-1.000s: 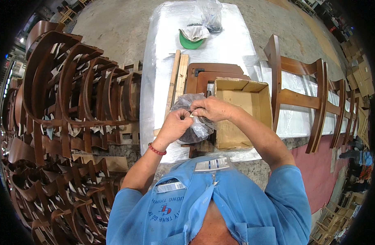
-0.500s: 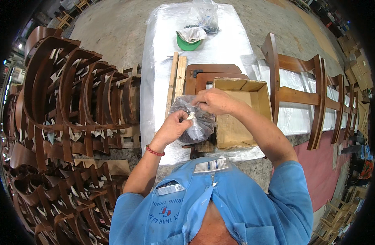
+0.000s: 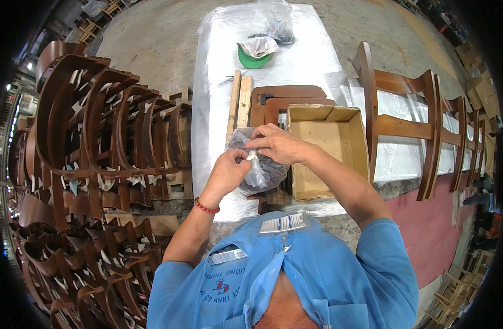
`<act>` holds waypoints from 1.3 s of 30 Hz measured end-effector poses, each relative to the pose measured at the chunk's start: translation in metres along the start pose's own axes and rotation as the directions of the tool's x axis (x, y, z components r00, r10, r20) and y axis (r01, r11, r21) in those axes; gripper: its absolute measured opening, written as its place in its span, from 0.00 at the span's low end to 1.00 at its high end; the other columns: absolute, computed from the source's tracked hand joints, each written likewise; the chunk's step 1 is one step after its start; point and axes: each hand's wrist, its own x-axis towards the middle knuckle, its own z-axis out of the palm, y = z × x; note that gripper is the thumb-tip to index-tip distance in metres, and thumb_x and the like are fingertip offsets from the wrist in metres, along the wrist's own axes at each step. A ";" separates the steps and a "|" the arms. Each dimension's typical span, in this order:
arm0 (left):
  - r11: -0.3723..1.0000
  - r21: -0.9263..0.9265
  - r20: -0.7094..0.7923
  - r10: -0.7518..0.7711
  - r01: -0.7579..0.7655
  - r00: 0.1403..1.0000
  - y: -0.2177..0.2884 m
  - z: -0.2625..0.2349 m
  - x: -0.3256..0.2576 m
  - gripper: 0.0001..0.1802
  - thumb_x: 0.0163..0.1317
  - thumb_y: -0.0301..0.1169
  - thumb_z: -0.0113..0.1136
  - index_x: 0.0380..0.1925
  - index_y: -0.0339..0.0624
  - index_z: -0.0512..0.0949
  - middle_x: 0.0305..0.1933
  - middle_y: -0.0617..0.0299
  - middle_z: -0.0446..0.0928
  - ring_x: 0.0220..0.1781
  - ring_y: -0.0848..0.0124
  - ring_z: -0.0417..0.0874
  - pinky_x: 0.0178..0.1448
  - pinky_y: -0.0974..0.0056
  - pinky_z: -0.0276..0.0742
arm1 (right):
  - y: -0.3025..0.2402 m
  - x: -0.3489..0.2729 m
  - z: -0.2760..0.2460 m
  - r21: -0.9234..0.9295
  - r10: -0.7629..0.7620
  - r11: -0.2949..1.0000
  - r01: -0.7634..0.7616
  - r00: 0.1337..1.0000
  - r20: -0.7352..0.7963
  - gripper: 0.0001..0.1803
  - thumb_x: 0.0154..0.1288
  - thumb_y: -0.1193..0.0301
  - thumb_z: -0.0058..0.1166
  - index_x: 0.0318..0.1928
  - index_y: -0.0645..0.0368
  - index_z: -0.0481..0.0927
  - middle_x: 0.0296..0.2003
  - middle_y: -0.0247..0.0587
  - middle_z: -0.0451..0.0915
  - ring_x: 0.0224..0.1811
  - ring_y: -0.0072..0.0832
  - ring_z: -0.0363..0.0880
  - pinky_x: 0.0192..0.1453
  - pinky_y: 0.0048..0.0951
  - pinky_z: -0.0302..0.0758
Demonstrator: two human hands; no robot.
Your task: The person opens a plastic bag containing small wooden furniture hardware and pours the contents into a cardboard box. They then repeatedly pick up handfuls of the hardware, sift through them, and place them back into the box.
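1. The left hand [image 3: 229, 171] pinches the twisted neck of a crinkled, smoky-clear plastic bag [image 3: 272, 174], bulging and rounded, over the near end of the plastic-wrapped table [image 3: 214, 115].
2. The right hand [image 3: 277, 143], lifted off half a second ago, is back at the neck, fingers narrow; both hands now seem to work there. Whether it grips is unclear.
3. Just right: an open, rectangular cardboard box [image 3: 357, 142], tan and matte.
4. Beyond: smooth reddish-brown wooden panels [image 3: 296, 93] and pale, straight sticks [image 3: 244, 104].
5. Farthest: a soft cap [image 3: 256, 52] with green brim, beside another clear bag [image 3: 272, 21].
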 end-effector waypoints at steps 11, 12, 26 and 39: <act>0.993 0.102 0.087 -0.072 0.064 0.994 0.008 -0.001 0.013 0.09 0.55 0.30 0.58 0.26 0.33 0.76 0.23 0.64 0.73 0.25 0.75 0.72 0.30 0.67 0.68 | 0.011 0.018 -0.004 -0.126 -0.180 0.974 0.189 0.980 0.080 0.12 0.62 0.67 0.52 0.47 0.47 0.80 0.43 0.40 0.73 0.52 0.40 0.70 0.54 0.39 0.70; 0.977 0.205 0.035 0.057 -0.064 0.998 0.009 0.000 0.013 0.08 0.54 0.29 0.57 0.25 0.33 0.76 0.24 0.61 0.73 0.29 0.71 0.73 0.33 0.65 0.69 | 0.013 0.020 -0.004 -0.138 -0.186 0.971 0.197 0.979 0.085 0.12 0.62 0.67 0.52 0.46 0.48 0.80 0.43 0.40 0.73 0.51 0.40 0.71 0.54 0.39 0.70; 0.856 0.339 -0.055 0.433 -0.392 0.900 0.000 -0.007 -0.012 0.07 0.53 0.26 0.60 0.28 0.34 0.73 0.34 0.52 0.74 0.43 0.53 0.75 0.50 0.56 0.69 | 0.009 0.027 -0.003 -0.043 -0.140 0.989 0.144 0.985 0.097 0.12 0.65 0.65 0.51 0.46 0.51 0.81 0.42 0.43 0.75 0.52 0.42 0.72 0.58 0.38 0.67; 0.700 0.670 0.355 -0.011 -0.246 0.935 0.043 -0.025 0.028 0.22 0.53 0.43 0.62 0.25 0.30 0.79 0.24 0.46 0.79 0.27 0.53 0.79 0.35 0.54 0.74 | -0.002 0.030 0.000 -0.165 -0.036 0.984 0.063 0.986 0.162 0.18 0.63 0.68 0.51 0.54 0.50 0.78 0.48 0.45 0.70 0.55 0.42 0.68 0.61 0.38 0.66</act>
